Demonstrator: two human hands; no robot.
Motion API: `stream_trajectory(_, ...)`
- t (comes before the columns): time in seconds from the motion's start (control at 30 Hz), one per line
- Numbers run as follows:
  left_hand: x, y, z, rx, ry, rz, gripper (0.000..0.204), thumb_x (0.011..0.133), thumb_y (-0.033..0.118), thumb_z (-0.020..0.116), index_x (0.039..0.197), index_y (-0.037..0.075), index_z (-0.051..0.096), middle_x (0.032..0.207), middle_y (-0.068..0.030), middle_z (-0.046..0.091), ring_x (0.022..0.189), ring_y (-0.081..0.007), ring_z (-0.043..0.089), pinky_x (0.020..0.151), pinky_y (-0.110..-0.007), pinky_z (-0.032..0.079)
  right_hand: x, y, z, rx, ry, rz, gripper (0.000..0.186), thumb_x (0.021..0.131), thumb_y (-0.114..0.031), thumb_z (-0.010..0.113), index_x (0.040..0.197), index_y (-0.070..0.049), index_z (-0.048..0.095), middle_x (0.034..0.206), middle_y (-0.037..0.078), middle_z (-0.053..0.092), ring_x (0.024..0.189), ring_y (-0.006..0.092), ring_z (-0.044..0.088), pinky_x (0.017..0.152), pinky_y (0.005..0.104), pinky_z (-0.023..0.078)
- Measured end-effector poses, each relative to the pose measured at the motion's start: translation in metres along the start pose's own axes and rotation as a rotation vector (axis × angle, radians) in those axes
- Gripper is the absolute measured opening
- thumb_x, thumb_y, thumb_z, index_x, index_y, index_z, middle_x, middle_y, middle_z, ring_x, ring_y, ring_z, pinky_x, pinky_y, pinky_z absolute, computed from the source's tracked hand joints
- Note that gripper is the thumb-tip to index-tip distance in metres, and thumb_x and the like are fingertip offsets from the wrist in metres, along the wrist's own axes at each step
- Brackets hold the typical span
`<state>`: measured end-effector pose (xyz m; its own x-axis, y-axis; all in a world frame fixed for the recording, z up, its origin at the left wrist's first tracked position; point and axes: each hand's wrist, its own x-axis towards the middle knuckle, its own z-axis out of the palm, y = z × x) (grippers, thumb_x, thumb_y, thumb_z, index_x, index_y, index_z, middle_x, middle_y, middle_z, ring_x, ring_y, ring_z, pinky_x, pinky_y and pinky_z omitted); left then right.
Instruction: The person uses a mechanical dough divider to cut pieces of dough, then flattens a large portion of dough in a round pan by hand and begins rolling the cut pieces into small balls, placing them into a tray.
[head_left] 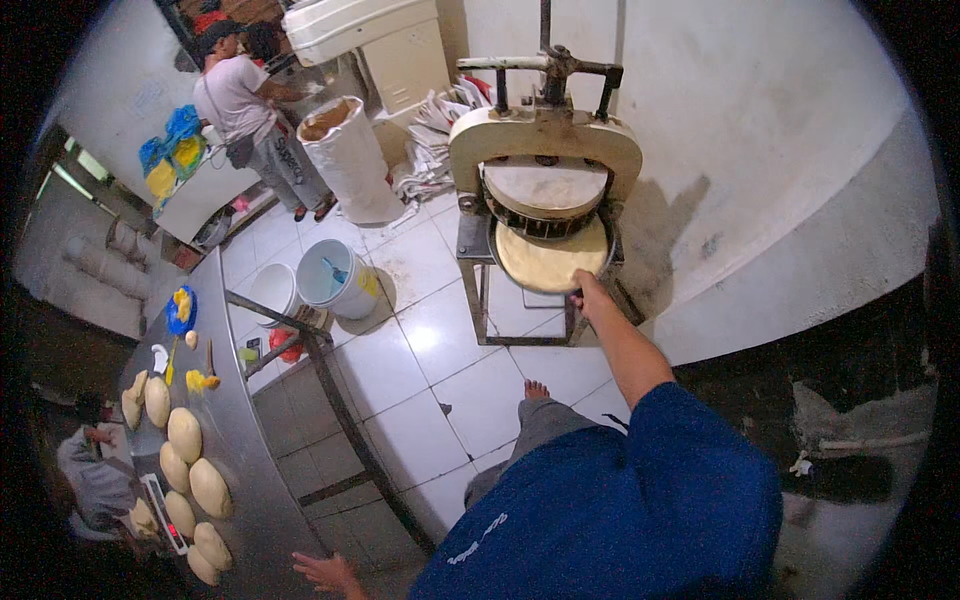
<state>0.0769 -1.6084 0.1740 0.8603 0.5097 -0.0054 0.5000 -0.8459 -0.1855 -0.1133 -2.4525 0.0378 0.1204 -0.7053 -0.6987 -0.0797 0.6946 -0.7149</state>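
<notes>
My right hand grips the near rim of a round pan, thumb on top and fingers curled underneath. Flattened pale dough fills the pan, which sits partly beneath the round head of a hand-operated dough press. The back of the dough is hidden under that head. At the lower left, my left hand hangs open with spread fingers beside the metal table. It holds nothing. Several dough balls lie along the table, the nearest of them left of that hand.
A scale, spatula and blue dish are on the table. Two buckets and a white sack stand on the tiled floor. One person works at the back left; another is across the table. A wall borders the press's right.
</notes>
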Motion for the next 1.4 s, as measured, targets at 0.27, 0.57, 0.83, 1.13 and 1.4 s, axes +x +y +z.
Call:
stream_trajectory(0.27,-0.027,0.002,-0.027,0.107,0.076,0.097,0.105,0.082,0.041,0.083,0.164,0.023,0.019,0.16,-0.0156,0.033,0.136,-0.0425,0.05,0.107,-0.063,0.042,-0.034,-0.076,0.085,0.993,-0.263,0.232,0.123,0.079,-0.093,0.047,0.167,-0.017,0.006,0.173,0.019,0.0,0.157,0.044,0.009,0.122,0.0684,0.01)
stream_trajectory(0.57,-0.065,0.223,0.056,-0.87,-0.03,0.753,0.067,0.087,0.03,0.08,0.141,-0.001,0.056,0.141,-0.0194,0.06,0.13,-0.0335,0.056,0.111,-0.046,0.042,-0.084,-0.004,0.055,0.05,-0.442,0.641,0.107,0.087,-0.085,0.046,0.144,0.006,0.048,0.141,0.026,0.06,0.129,0.039,0.059,0.107,0.0593,0.041)
stream_trajectory(0.83,-0.26,0.668,-0.425,-1.615,0.23,2.157,0.05,0.083,0.021,0.08,0.128,0.005,0.064,0.115,-0.0186,0.068,0.104,-0.0393,0.065,0.095,-0.046,0.051,-0.123,-0.197,0.197,-0.203,-0.685,-0.613,0.049,0.092,-0.045,0.072,0.119,-0.004,0.07,0.119,0.019,0.072,0.114,0.032,0.068,0.094,0.0454,0.055)
stream_trajectory(1.13,-0.312,0.856,-0.48,-0.178,0.031,2.173,0.063,0.058,0.057,0.092,0.08,0.0,0.076,0.087,-0.0212,0.075,0.082,-0.0374,0.075,0.074,-0.049,0.058,-0.124,-0.089,-0.019,-0.802,-0.12,-0.298,0.035,0.092,-0.034,0.079,0.111,-0.005,0.076,0.104,0.011,0.076,0.1,0.0191,0.07,0.089,0.0359,0.054)
stream_trajectory(1.4,-0.285,0.834,-0.479,-0.098,-0.048,1.926,0.061,0.061,0.058,0.091,0.087,0.005,0.08,0.092,-0.0183,0.077,0.084,-0.0363,0.075,0.076,-0.047,0.06,-0.181,-0.598,0.156,-0.138,0.177,-1.898,0.037,0.096,-0.033,0.073,0.115,-0.001,0.074,0.107,0.015,0.077,0.097,0.0208,0.075,0.091,0.039,0.057)
